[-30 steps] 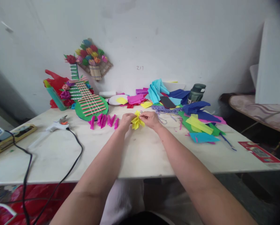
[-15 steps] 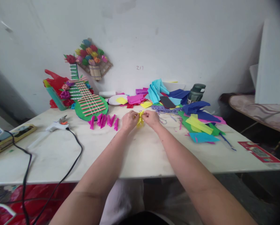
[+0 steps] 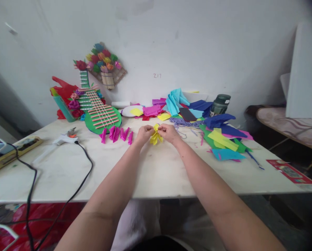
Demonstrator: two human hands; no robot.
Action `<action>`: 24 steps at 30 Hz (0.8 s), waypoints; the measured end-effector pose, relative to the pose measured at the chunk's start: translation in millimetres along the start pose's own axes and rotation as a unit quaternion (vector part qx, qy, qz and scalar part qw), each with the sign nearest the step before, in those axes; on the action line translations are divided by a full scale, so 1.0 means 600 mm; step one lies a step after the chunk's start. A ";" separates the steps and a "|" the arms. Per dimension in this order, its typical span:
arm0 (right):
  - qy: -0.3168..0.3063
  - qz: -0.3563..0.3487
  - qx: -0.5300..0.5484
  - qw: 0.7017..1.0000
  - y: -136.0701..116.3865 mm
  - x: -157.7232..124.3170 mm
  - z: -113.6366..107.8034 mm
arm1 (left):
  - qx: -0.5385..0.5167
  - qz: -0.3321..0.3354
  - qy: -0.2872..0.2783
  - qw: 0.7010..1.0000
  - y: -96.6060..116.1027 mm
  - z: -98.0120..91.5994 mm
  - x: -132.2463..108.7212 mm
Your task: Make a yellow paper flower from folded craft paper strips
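A yellow paper flower (image 3: 156, 138) with spread, folded petals is held between my two hands over the middle of the table. My left hand (image 3: 145, 133) pinches its left edge, fingers closed. On the other side, my right hand (image 3: 169, 132) grips the upper right petals between thumb and fingers. Several folded magenta paper pieces (image 3: 114, 134) lie in a row to the left of my left hand. Beyond my right hand is a tangle of purple yarn (image 3: 184, 122).
A green paper guitar (image 3: 114, 120) with flowers stands back left. A hot glue gun (image 3: 66, 138) with a black cord and a power strip (image 3: 17, 153) lie left. Coloured paper sheets (image 3: 224, 139), a dark phone (image 3: 186, 114) and a green bottle (image 3: 220, 104) occupy the right and back.
The yellow paper has fanned out into a wider flower shape below my fingers. Both hands have stayed near the same spot, and the view has shifted slightly.
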State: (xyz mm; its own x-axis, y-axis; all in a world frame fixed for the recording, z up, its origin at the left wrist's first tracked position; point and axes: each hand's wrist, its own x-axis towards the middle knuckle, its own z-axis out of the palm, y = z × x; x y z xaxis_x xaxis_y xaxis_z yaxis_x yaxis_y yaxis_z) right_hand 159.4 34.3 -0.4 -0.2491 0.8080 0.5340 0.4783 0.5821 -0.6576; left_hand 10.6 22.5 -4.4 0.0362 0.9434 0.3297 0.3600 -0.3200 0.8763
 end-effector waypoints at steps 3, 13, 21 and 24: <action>0.009 0.014 -0.055 0.998 -0.003 -0.001 0.001 | 0.120 0.025 0.036 0.992 0.012 0.000 -0.001; 0.007 0.020 -0.048 0.999 0.007 0.004 0.000 | 0.115 0.014 0.083 0.990 0.011 0.003 -0.001; -0.052 -0.013 -0.046 0.998 0.005 0.000 -0.008 | -0.001 -0.033 0.031 0.999 0.001 0.002 0.000; -0.030 -0.020 -0.120 0.992 -0.011 -0.004 -0.013 | 0.114 -0.022 0.053 0.992 0.012 0.001 -0.001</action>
State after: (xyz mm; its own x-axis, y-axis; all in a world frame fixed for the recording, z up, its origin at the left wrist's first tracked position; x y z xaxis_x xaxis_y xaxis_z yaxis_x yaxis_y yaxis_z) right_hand 163.2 27.9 6.9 -0.3184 0.7928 0.5197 0.6519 0.5812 -0.4871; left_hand 13.6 19.7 1.3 -0.0781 0.9378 0.3384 0.5617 -0.2390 0.7921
